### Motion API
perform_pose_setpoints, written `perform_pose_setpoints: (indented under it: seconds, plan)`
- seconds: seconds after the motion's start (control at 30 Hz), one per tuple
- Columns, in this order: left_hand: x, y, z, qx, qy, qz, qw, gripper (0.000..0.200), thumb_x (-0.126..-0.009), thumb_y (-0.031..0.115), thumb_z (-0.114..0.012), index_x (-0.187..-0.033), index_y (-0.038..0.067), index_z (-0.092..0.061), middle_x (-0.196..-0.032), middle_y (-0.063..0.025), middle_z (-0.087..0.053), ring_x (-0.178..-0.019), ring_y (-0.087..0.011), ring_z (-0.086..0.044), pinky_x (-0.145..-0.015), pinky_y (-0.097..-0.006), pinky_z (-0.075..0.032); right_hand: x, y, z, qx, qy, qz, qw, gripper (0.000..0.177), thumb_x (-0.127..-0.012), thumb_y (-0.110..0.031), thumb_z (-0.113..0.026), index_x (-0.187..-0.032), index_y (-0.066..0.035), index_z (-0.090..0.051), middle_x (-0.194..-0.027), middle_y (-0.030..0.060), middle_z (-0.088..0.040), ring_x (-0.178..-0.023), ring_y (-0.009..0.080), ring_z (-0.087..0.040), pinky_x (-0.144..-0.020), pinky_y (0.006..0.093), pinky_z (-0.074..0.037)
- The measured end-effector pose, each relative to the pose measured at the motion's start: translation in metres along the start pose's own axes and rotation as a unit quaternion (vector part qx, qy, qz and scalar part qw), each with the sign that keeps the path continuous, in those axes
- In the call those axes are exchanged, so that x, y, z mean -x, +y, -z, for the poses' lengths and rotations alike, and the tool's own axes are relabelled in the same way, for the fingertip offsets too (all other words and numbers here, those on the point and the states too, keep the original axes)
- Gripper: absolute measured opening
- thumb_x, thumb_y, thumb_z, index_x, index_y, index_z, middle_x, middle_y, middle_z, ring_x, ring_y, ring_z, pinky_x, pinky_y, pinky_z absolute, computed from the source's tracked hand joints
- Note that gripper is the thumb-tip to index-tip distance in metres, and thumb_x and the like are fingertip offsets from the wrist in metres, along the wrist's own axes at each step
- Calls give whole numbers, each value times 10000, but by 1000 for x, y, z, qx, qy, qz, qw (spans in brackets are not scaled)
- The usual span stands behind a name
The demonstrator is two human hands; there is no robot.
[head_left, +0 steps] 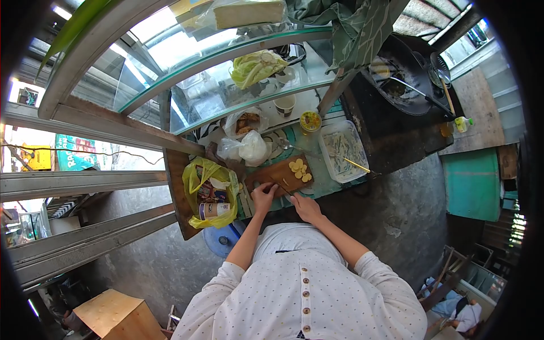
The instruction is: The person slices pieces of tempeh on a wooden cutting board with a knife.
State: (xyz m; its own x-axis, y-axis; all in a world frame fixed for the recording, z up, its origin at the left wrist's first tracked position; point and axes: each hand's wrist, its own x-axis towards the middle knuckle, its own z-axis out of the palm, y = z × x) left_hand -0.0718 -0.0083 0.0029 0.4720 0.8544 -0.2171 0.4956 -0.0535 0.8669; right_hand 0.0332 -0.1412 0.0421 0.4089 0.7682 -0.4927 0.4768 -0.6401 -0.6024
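Left hand: the left hand [263, 197] is at the board's near edge, fingers bent and nearly closed, tips down on the wood; whether they pinch a piece is too small to tell.
Right hand: the right hand [306, 207] is closed, fingers curled round the handle of a knife [288, 191], its dark blade over the board.
Board: brown wooden board [272, 173], on the table [326, 184] in front of the person.
Slices: pale yellow slices [299, 170], round, grouped on the board's far right part; thin pale pieces lie nearer the hands.
Yellow bag: yellow bag [192, 180], open, left of the board; inside, a tin [214, 211] with a purple and white label, and packets [211, 191] in red and dark blue; print too small to read.
Tub: clear tub [343, 147] of pale strips, right of the board, a yellow stick [357, 165] across its near corner.
White bag: white bag [254, 149], beyond the board, beside a clear bag [247, 122] of brown food.
Cups: paper cup [285, 103], dark mark unreadable; glass [310, 120] of yellow contents.
Cabbage: cabbage [258, 68], behind the glass pane.
Stove side: wok [401, 79] with a ladle; bottle [463, 124], green and yellow label, unreadable.
Sign: green sign [75, 152], far left, large pale letters, wording unclear.
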Motion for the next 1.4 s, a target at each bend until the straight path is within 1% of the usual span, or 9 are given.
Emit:
perform_pose_setpoints:
  seconds: [0.17,0.27,0.43,0.97,1.03,1.2,1.3,1.37,1.4]
  plan:
    - [0,-7,-1,20,4,-2,1000,284,-711,210,-709,-872,-20,-664,-761,-127,-660,-672,-163,-619,-654,-274,-477,-11,-9,-2,-8,-1,-13,1000,408,-925,-393,-287,-983,-39,-483,-814,248,-582,-807,425,-549,-666,501,-419]
    - [-1,-4,-3,1,17,-15,1000,259,-705,219,-711,-848,6,-677,-756,-126,-661,-670,-205,-633,-666,-300,-484,-5,3,-7,-25,-2,-3,1000,405,-923,-397,-279,-986,-58,-492,-811,234,-595,-802,424,-560,-680,511,-425]
    - [-1,-6,-1,22,4,-6,1000,279,-716,215,-710,-870,-14,-668,-735,-116,-658,-644,-151,-608,-633,-268,-475,-7,1,-6,-22,-1,-14,1000,407,-923,-395,-283,-982,-51,-492,-826,238,-589,-811,427,-551,-682,508,-419]
    - [1,1,0,29,-5,23,999,255,-712,216,-716,-858,10,-682,-750,-114,-666,-649,-163,-624,-652,-276,-485,-5,7,-6,-71,-11,-21,997,434,-920,-378,-309,-951,7,-507,-933,252,-567,-897,434,-513,-748,485,-396]
    - [-1,2,0,46,-12,38,998,259,-717,203,-714,-873,-1,-676,-764,-111,-663,-677,-134,-605,-645,-261,-472,-9,10,-8,-86,-20,-17,996,432,-920,-372,-314,-952,12,-508,-930,254,-566,-901,434,-512,-755,479,-395]
    - [-2,1,1,34,-13,17,999,266,-714,208,-717,-873,-1,-676,-765,-112,-663,-686,-139,-605,-654,-265,-472,-3,16,-11,-124,-10,-26,992,423,-920,-356,-320,-946,20,-512,-921,253,-568,-908,433,-509,-762,472,-391]
    - [-2,3,2,41,-21,32,998,263,-714,204,-718,-872,-2,-677,-764,-111,-662,-681,-138,-602,-651,-262,-471,-8,19,-18,-117,-3,-15,993,416,-920,-349,-325,-900,23,-508,-842,231,-578,-821,414,-537,-717,457,-399]
    - [-3,4,1,47,-22,38,998,259,-714,199,-718,-871,-4,-677,-762,-108,-661,-675,-136,-600,-647,-259,-470,-11,21,-18,-139,-8,-13,990,417,-924,-354,-327,-862,21,-498,-728,188,-563,-681,343,-548,-650,420,-406]
    - [-2,1,0,56,-22,39,997,254,-715,192,-718,-869,-6,-677,-758,-105,-660,-666,-130,-595,-637,-255,-469,-10,23,-19,-139,-8,-12,990,417,-924,-354,-327,-862,21,-498,-728,188,-563,-681,343,-548,-650,420,-406]
